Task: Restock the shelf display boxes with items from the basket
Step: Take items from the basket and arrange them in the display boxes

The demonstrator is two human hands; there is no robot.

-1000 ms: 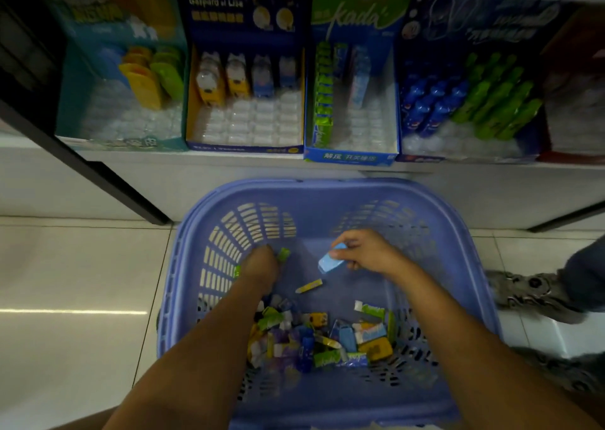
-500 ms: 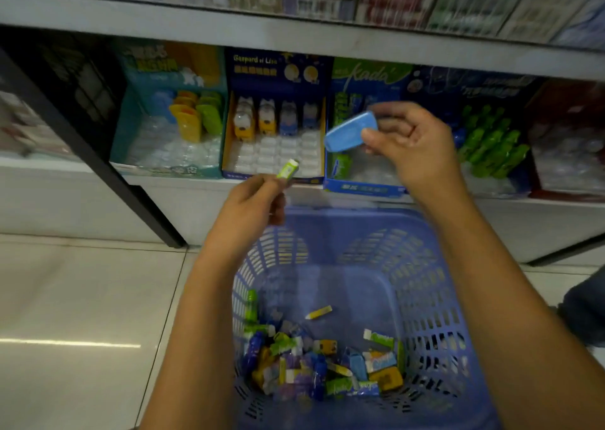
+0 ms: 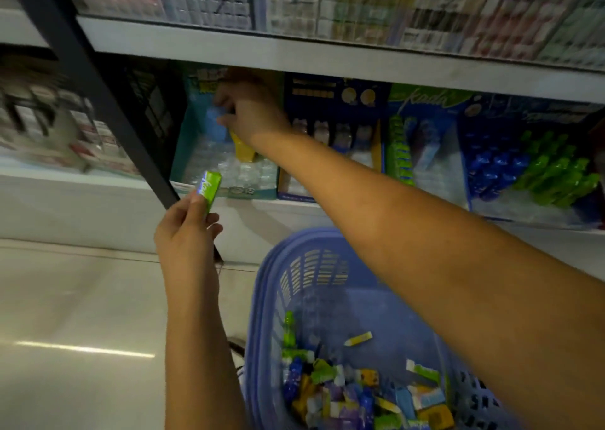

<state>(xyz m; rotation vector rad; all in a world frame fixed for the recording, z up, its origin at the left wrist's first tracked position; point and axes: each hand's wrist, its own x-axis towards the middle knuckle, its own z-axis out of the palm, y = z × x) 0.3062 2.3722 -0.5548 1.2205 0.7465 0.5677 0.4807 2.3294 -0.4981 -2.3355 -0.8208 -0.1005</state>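
Two bare hands are raised to the lower shelf. The right hand (image 3: 250, 112) reaches across to the left, into the teal cardboard display box (image 3: 188, 154). Its fingers are curled and pinch a small light-blue plastic case (image 3: 215, 124) at the back row of that box, though blur hides the exact grip. Just under this hand's wrist a yellow plastic case (image 3: 244, 150) stands in the same box, and nearer than that lies the box's clear moulded insert (image 3: 229, 169).

The left hand (image 3: 188, 230) is lower and nearer the person, in front of the shelf edge. Thumb and fingers are closed on the lower end of a slim green wrapped pack with white lettering (image 3: 210, 188). The pack sticks up above the fingertips and stands apart from the teal box. A black metal upright (image 3: 108, 108) slants down behind this hand.

Right of the right forearm sits a dark-blue display box (image 3: 334, 102) with small bottle-shaped items, then a green-headed display box (image 3: 422, 100). Beyond that is a blue display box of blue and green bottles (image 3: 523, 171).

Beneath the right forearm a lavender-blue plastic basket (image 3: 271, 285) rests on the pale tiled floor (image 3: 65, 298). A heap of small wrapped items (image 3: 343, 393) lies in its bottom.
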